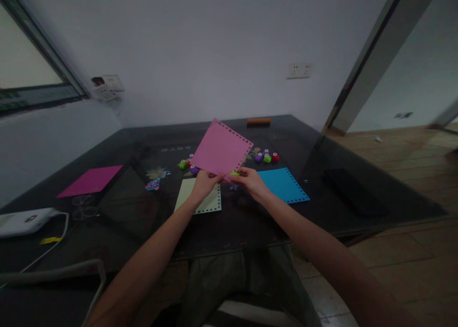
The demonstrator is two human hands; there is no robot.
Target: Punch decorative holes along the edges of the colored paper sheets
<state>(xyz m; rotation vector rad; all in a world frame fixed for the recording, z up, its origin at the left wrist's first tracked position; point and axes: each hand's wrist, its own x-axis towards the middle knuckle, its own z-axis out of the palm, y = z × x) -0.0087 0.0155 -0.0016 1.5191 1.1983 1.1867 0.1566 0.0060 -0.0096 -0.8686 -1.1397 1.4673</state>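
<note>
A pink paper sheet [223,148] with holes along its right-hand edges is held tilted above the table. My left hand [205,184] pinches its lower corner. Beside it, my right hand [252,181] is closed on a small bright green hole punch [234,173] at the sheet's lower right corner; fingers cover most of the punch. Below the hands lies a pale yellow sheet [207,204] with holes along two edges, partly hidden by my left forearm. To the right rests a blue sheet [282,184], holed along its right and lower edges.
Small coloured pieces with eyes [266,158] cluster behind the blue sheet; others [183,164] sit left of the pink sheet. Paper bits [153,184] lie left. Also on the dark table [143,222] are a magenta sheet [91,180], white device [26,221], black object [352,191] and brown bar [258,122].
</note>
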